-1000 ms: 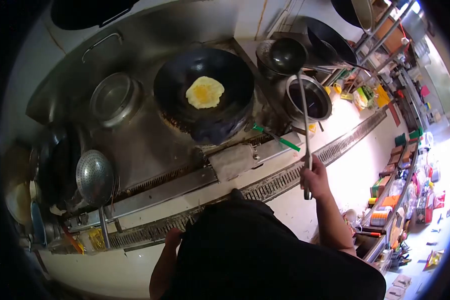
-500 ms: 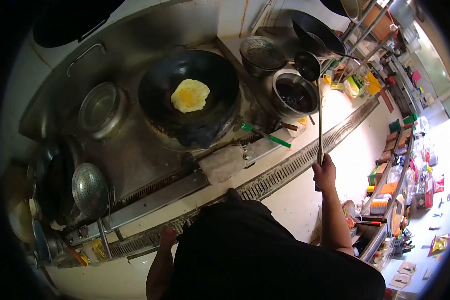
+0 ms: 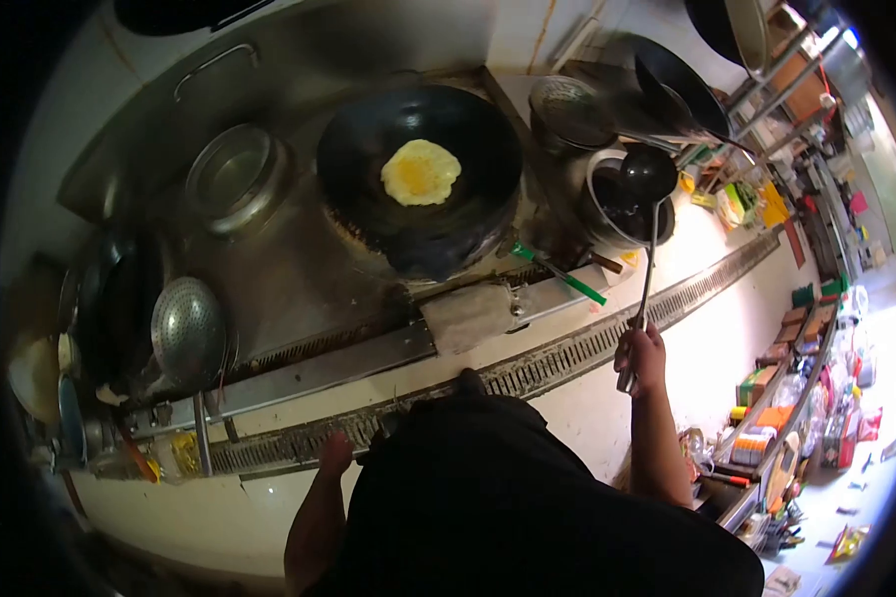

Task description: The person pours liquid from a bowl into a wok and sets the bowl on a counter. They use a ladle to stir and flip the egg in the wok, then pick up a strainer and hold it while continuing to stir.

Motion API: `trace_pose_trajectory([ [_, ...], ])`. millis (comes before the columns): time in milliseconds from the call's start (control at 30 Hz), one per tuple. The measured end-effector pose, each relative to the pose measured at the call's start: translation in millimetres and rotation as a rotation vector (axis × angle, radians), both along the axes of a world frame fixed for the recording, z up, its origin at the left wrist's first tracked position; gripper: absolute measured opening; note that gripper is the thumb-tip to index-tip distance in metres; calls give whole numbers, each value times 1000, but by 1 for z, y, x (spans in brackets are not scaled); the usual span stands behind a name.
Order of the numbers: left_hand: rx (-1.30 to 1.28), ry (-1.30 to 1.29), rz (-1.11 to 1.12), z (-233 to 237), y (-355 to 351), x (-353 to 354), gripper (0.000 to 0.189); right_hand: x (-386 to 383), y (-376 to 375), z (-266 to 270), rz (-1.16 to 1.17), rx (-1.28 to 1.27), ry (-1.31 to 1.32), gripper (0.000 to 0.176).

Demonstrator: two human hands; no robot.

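Note:
A fried egg (image 3: 420, 173) lies in the black wok (image 3: 478, 129) on the stove. My right hand (image 3: 644, 358) is closed round the handle of a long ladle (image 3: 651, 176). The ladle's dark bowl is over a metal pot (image 3: 607, 221) that holds dark liquid. Low beside my body is my left hand (image 3: 336, 454), away from the stove; its fingers are too small and dark to make out. A folded cloth (image 3: 470, 317) rests on the stove's front edge, and a green-handled tool (image 3: 572, 280) lies right of it.
A lidded metal pot (image 3: 231, 177) sits left of the wok. A perforated strainer (image 3: 188, 331) rests at the left edge. Behind the dark-liquid pot is a colander (image 3: 570, 107); another wok (image 3: 682, 85) stands at the back right. Shelves with boxes (image 3: 762, 383) line the right side.
The view has shifted, so the stove and wok appear further right. The ladle has come down and left, towards the pot, with my right hand still round its handle.

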State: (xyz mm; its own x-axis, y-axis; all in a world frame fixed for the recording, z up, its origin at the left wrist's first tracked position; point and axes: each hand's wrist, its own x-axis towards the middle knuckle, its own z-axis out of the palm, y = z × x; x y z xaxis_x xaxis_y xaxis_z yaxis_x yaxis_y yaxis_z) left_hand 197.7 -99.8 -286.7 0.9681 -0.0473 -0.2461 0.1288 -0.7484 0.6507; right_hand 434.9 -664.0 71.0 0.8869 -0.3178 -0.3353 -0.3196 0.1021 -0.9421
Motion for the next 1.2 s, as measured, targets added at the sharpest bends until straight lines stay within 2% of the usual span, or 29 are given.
trace_pose_trajectory([
  [67, 146, 269, 24, 40, -16, 6, 21, 2, 4, 3, -16, 303, -104, 15],
  [100, -87, -88, 56, -23, -1, -22, 21, 7, 7, 11, 30, 374, -123, 18],
  [233, -71, -72, 41, 3, -16, -24, 18, 30, 31, 35, 183, 471, -65, 16],
  [267, -135, -56, 113, 8, -20, -25, 17, 37, 40, 35, 194, 471, -63, 16],
  [333, -198, -45, 196, 4, -21, -32, 16, 54, 56, 33, 277, 351, 12, 13],
  [367, -132, -83, 152, -3, -21, -36, 15, 67, 62, 28, 336, 246, 53, 8],
  [400, -66, -120, 107, -8, -20, -41, 14, 79, 70, 22, 347, 248, 52, 8],
  [467, -38, -92, 144, 2, -25, -43, 13, 102, 87, 8, 444, 34, 106, 8],
  [500, -13, -62, 173, 6, -26, -44, 12, 114, 94, -3, 455, 34, 103, 8],
  [567, -3, -24, 179, 0, -23, -53, 12, 134, 106, -24, 557, -393, 46, 14],
  [600, 6, 17, 176, -6, -22, -58, 13, 142, 111, -29, 571, -394, 41, 14],
  [667, 0, 93, 275, -19, -25, -74, 14, 154, 119, -36, 631, -623, -32, 14],
  [767, -48, 235, 422, -3, -36, -89, 17, 168, 129, -42, 656, -659, -14, 17],
  [833, -90, 296, 482, 26, -48, -89, 19, 171, 143, -32, 704, -645, 62, 16],
  [900, 60, 470, 553, 46, -58, -89, 28, 175, 151, -31, 749, -631, 142, 15],
  [967, 29, 468, 588, 50, -63, -93, 32, 181, 154, -41, 692, -214, 249, 26],
  [1067, -17, 475, 640, 59, -71, -97, 36, 175, 165, -16, 740, -96, 325, 26],
  [1200, -114, 461, 687, 47, -69, -101, 37, 174, 159, -3, 841, -135, 300, 23],
])
